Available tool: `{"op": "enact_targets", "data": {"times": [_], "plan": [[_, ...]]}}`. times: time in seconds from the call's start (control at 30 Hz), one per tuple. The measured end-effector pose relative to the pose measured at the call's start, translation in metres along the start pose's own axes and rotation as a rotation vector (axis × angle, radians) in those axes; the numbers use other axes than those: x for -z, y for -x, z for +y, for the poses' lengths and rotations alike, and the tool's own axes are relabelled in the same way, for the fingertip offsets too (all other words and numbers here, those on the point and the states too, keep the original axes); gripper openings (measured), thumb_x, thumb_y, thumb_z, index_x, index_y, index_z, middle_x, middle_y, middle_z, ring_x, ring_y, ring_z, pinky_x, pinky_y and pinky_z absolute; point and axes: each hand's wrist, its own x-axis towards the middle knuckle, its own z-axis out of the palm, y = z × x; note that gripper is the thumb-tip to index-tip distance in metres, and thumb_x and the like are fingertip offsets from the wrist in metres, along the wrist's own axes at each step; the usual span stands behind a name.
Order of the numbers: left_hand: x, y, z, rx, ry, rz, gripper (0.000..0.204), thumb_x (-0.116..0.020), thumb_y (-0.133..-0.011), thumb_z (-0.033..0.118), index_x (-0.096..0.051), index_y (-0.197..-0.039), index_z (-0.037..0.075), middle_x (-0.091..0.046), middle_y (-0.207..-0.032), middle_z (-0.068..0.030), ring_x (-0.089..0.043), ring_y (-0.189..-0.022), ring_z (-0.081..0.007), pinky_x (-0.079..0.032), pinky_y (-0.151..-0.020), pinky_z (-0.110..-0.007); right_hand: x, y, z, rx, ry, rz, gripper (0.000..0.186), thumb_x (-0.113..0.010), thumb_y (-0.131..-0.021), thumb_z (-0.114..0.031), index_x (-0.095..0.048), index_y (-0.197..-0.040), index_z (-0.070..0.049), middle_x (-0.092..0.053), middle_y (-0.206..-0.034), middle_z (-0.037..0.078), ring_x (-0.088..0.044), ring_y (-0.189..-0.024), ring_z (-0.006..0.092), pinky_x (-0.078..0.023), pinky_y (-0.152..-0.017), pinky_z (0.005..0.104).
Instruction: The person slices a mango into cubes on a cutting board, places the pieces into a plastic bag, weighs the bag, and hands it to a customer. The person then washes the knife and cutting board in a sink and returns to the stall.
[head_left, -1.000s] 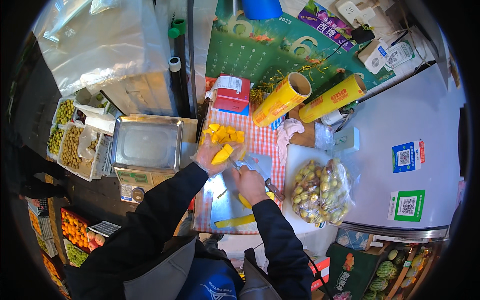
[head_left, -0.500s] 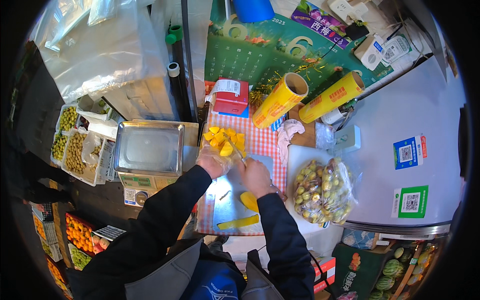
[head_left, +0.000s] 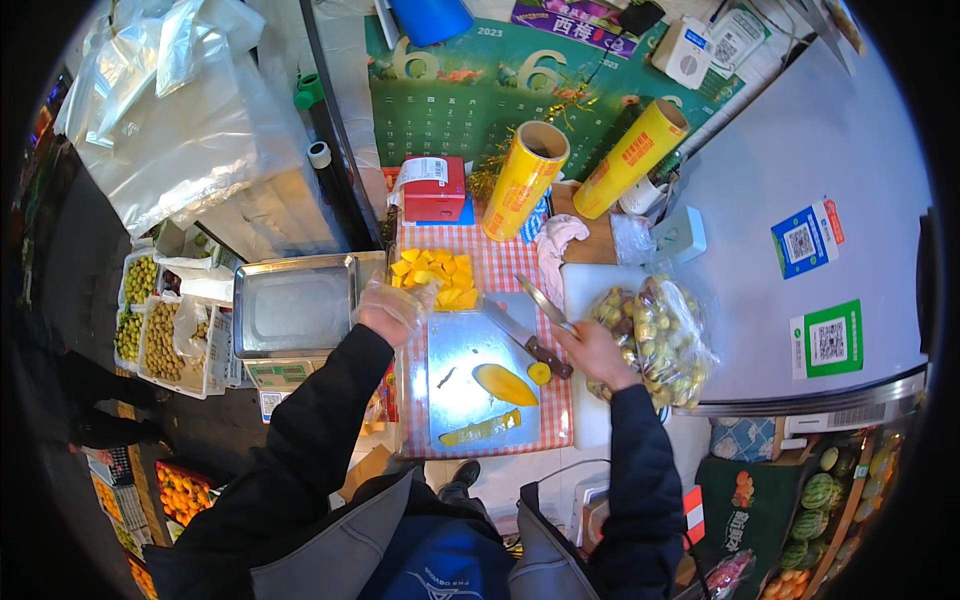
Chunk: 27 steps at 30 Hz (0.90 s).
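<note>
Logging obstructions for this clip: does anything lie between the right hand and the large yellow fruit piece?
Yes: the brown handle of an unheld knife and a small round yellow piece lie between the large yellow fruit piece and the right hand.

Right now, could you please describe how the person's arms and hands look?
Both sleeves are long, dark and near-black, with no markings visible. The left hand wears a loose, transparent plastic glove; the right hand is bare.
</note>
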Motion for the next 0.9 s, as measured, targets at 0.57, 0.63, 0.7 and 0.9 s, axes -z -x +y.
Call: {"op": "enact_targets", "data": {"times": [0.57,0.63,0.7,0.9], "plan": [[0.102,-0.019,-0.091,-0.127,-3.139,0.566,0.028,-0.060,-0.088,0.027,-0.064,-0.105,0.005,-0.069,-0.095,-0.0132,-0.065,-0.094,-0.0288,-0.051,-0.084,-0.038,-0.018,0.135,0.067,-0.061,-0.561,-0.445,0.030,-0.054,-0.101,-0.032,-0.062,-0.103,-0.003,-0.044,-0.062,-0.006,-0.040,-0.053,0.0027,-0.030,-0.047,0.0216],[0.104,-0.033,-0.116,-0.111,-3.582,0.130,0.037,-0.065,-0.084,0.028,-0.064,-0.113,0.005,-0.069,-0.100,-0.0186,-0.067,-0.095,-0.0297,-0.053,-0.084,-0.038,-0.019,0.100,0.042,0.235,-0.433,-0.365,0.042,-0.056,-0.098,-0.040,-0.063,-0.091,0.001,-0.049,-0.064,0.000,-0.045,-0.058,0.0089,-0.037,-0.052,0.0293],[0.109,-0.049,-0.136,0.419,-3.651,0.219,0.042,-0.064,-0.085,0.026,-0.062,-0.121,0.004,-0.067,-0.111,-0.0183,-0.065,-0.101,-0.0311,-0.052,-0.086,-0.039,-0.018,0.088,0.032,0.137,-0.382,-0.372,0.045,-0.057,-0.096,-0.041,-0.063,-0.085,0.002,-0.051,-0.063,0.003,-0.047,-0.058,0.0115,-0.040,-0.054,0.0316],[0.127,-0.072,-0.134,0.710,-3.671,0.165,0.039,-0.064,-0.087,0.021,-0.060,-0.121,0.002,-0.065,-0.111,-0.0188,-0.064,-0.101,-0.0304,-0.052,-0.086,-0.037,-0.038,0.145,0.109,0.060,-0.161,-0.363,0.046,-0.058,-0.094,-0.043,-0.066,-0.087,0.002,-0.061,-0.067,0.012,-0.059,-0.062,0.0246,-0.045,-0.059,0.0397]]}}
